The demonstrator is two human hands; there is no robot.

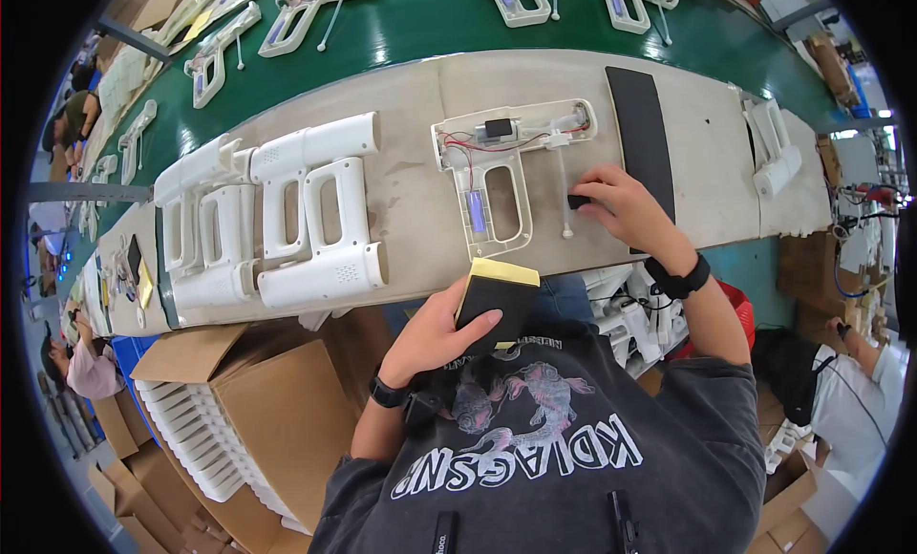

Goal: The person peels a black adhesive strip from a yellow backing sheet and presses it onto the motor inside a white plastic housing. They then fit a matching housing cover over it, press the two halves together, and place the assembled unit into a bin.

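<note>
My left hand [435,330] grips a stack of black foam pads on yellow backing [499,301] at the near table edge. Between the fingertips of my right hand [621,205] is a small black piece [578,202], probably foam. It is just right of a clear thin tube with a white ball end [565,196]. That tube hangs from an open white gun-shaped housing half [523,186], lying with its inside up. Inside it are red wires [463,145], a motor with a black block [498,128] on it, and a purple battery cell [476,211] in the handle.
White housing shells [320,205] lie on the left of the table. A black foam strip [642,134] and another white shell [774,148] are on the right. Behind runs a green conveyor [411,29] with several open housings. A cardboard box [277,411] stands lower left; other people work at both sides.
</note>
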